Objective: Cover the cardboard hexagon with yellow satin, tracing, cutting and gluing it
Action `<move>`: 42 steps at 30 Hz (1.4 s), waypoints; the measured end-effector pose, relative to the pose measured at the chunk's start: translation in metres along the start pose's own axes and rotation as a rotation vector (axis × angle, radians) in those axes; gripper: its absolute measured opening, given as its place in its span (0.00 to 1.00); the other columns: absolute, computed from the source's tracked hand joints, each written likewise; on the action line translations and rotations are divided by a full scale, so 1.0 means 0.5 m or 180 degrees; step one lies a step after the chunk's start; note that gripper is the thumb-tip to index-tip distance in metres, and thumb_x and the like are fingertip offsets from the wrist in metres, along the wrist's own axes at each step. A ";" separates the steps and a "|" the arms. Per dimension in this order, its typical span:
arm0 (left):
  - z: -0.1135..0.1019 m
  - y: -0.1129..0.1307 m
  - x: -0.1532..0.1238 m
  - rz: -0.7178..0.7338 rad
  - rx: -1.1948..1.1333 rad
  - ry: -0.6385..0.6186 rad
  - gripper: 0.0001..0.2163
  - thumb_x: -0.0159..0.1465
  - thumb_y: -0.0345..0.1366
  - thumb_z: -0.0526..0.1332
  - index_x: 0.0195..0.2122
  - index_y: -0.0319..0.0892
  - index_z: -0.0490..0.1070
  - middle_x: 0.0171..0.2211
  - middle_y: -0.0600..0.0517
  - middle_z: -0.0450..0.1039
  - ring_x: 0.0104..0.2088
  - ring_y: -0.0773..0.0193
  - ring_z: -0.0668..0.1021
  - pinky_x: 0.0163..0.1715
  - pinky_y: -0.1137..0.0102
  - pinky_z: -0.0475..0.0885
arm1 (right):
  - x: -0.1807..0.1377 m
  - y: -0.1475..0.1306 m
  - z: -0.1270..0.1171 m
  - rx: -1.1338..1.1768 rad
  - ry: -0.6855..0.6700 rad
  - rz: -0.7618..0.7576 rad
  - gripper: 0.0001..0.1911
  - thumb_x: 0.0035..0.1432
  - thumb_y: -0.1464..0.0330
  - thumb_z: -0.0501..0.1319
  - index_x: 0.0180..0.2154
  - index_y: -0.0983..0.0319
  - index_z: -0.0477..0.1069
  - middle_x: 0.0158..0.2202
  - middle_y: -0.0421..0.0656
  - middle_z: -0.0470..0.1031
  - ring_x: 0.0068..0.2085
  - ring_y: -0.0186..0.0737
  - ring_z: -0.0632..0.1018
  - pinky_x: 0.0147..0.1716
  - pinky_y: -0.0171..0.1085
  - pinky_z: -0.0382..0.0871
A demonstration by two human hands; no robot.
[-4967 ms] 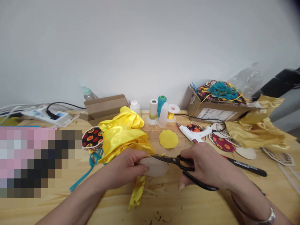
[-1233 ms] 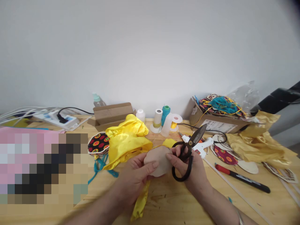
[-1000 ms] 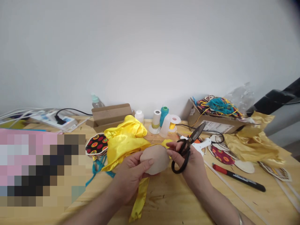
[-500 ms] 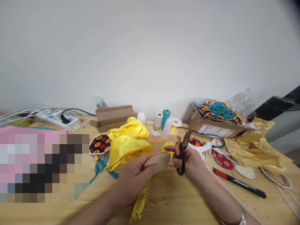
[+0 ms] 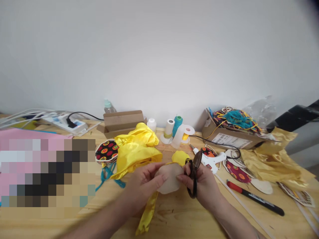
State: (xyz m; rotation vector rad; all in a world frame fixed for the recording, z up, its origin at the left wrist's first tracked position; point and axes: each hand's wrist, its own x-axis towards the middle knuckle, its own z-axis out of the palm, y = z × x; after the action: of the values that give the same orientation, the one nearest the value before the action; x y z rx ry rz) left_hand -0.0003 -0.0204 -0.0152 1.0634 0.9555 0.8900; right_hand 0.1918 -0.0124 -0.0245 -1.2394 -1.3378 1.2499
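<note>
My left hand point(image 5: 149, 181) pinches the left side of a pale, rounded flat piece point(image 5: 169, 181), thumb on its face. A thin yellow edge shows along the top of this piece. Dark-handled scissors point(image 5: 195, 177) hang on the fingers of my right hand point(image 5: 203, 181), whose thumb and fingertips also grip the piece's right edge. The scissor blades are mostly hidden. Below my left hand a yellow satin strip point(image 5: 147, 215) trails down over the table. Just behind the piece lies a small yellow fabric cutout point(image 5: 179, 156).
Bunched yellow satin point(image 5: 136, 149) lies at the back left beside patterned cutouts point(image 5: 107, 151). Thread spools point(image 5: 169, 127) stand near the wall. To the right are a white glue gun point(image 5: 213, 162), a marker point(image 5: 255, 198), a filled cardboard box point(image 5: 224, 136) and gold fabric point(image 5: 271, 164).
The pale piece has turned from a slant to show its full rounded face. My right thumb and fingers have closed on its right edge, with the scissors still in that hand.
</note>
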 end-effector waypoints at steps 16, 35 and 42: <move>0.000 0.016 0.004 0.0041 0.0246 0.0488 0.13 0.54 0.45 0.69 0.33 0.40 0.81 0.28 0.49 0.80 0.28 0.63 0.78 0.30 0.70 0.72 | -0.003 0.007 -0.011 -0.0401 -0.0054 -0.0201 0.13 0.48 0.68 0.65 0.24 0.59 0.59 0.24 0.35 0.63 0.25 0.33 0.62 0.23 0.33 0.56; 0.018 -0.020 0.007 -0.0270 -0.1085 -0.0015 0.12 0.52 0.36 0.72 0.39 0.42 0.82 0.34 0.48 0.83 0.36 0.58 0.82 0.41 0.67 0.76 | 0.001 -0.025 0.004 0.0735 0.0108 0.0148 0.24 0.37 0.59 0.74 0.22 0.60 0.60 0.19 0.32 0.60 0.22 0.29 0.59 0.21 0.30 0.54; 0.012 -0.019 0.012 -0.0287 -0.0914 0.0231 0.13 0.55 0.36 0.70 0.42 0.41 0.81 0.40 0.46 0.82 0.40 0.56 0.81 0.39 0.67 0.77 | 0.004 -0.024 0.008 0.0759 0.0152 0.0270 0.28 0.31 0.55 0.76 0.23 0.60 0.60 0.23 0.35 0.66 0.25 0.32 0.65 0.25 0.32 0.61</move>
State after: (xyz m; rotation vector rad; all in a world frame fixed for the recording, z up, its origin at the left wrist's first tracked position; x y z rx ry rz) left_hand 0.0085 -0.0189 -0.0241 0.7427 0.8972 0.9635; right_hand 0.1867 -0.0105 -0.0127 -1.1590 -1.0762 1.3866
